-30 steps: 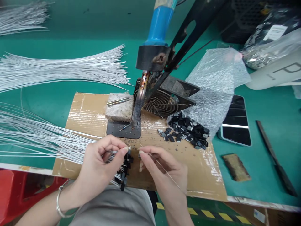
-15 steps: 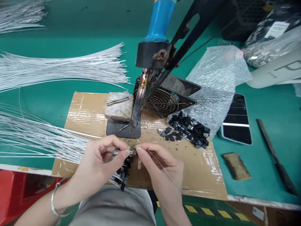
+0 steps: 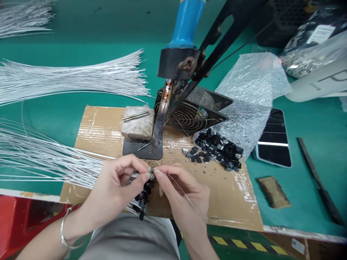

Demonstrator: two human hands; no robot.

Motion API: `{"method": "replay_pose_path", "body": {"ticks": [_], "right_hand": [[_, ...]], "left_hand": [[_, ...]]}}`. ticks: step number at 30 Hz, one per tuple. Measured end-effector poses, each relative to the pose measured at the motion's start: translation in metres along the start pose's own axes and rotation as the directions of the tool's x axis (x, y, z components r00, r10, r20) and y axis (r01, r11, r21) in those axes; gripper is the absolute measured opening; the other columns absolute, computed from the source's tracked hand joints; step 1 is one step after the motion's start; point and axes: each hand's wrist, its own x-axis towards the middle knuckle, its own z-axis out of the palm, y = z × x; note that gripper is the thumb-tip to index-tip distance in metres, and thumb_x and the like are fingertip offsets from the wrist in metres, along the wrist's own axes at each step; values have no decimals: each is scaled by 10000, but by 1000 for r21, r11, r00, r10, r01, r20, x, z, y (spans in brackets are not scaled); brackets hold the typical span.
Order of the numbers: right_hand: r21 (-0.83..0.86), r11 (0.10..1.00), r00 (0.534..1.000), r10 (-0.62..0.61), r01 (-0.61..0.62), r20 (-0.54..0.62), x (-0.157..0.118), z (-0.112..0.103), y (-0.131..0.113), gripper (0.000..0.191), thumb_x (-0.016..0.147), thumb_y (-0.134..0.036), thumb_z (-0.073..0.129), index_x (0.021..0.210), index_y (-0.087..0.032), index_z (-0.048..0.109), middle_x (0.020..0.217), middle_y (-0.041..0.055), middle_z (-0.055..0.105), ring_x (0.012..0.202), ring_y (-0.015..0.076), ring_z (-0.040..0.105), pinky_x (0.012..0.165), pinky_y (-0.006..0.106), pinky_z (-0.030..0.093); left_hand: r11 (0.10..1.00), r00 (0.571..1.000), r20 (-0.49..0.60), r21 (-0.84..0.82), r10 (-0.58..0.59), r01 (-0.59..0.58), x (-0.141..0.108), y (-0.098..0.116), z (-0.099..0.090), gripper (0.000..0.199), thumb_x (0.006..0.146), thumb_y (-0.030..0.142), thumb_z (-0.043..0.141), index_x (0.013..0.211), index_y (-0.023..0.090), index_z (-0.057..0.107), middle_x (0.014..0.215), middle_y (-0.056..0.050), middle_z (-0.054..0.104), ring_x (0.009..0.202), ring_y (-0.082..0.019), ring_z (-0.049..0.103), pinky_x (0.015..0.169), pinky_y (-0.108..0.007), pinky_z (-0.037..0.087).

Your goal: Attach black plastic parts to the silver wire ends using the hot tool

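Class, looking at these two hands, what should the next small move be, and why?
Probably a slight nudge of the right hand to line up with the small part at the left hand. The two pinches nearly meet, with the part mostly hidden between them. The right hand holds a thin wire, and the soldering iron stands just beyond, so alignment seems wise first.

Between left hand (image 3: 116,186) and right hand (image 3: 187,193), over cardboard (image 3: 230,202): piece (image 3: 152,175) too tiny to identify. Beneath left hand: black tabs (image 3: 142,206), partly hidden. Along near edge of table (image 3: 306,218): white wires (image 3: 62,159), cut off leftward.
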Motion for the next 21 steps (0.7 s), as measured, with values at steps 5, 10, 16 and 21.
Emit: {"method": "replay_pose_path", "body": {"ticks": [5,10,16,21], "right_hand": [[22,1000,1000,2,-2,-5,0,2,-1,88,905,-210,782,855,-273,817,737,-23,721,523,75,541,465,167,431],[7,1000,1000,0,0,-27,0,4,-4,87,892,-204,783,831,-257,816,720,-17,717,509,77,532,460,175,431],[-11,1000,1000,8,-8,-28,0,3,-4,100,885,-189,777,818,-256,811,706,-22,711,501,74,522,452,174,418],[-10,1000,999,-5,4,-31,1,3,-2,99,889,-198,776,831,-269,814,707,-27,708,505,74,520,451,171,411]], "left_hand": [[1000,1000,-4,1,-13,13,2,2,2,114,891,192,719,780,215,706,898,-17,742,790,-131,668,657,-217,498],[999,1000,-1,21,-26,26,3,4,3,115,860,219,735,755,210,691,877,-22,739,774,-137,658,609,-220,461],[998,999,8,59,-38,37,3,4,1,117,863,249,721,760,205,692,865,-38,734,807,-160,661,576,-233,413],[998,999,30,52,-45,43,4,3,1,126,893,263,707,784,202,693,877,-41,727,812,-161,648,587,-238,410]]}}
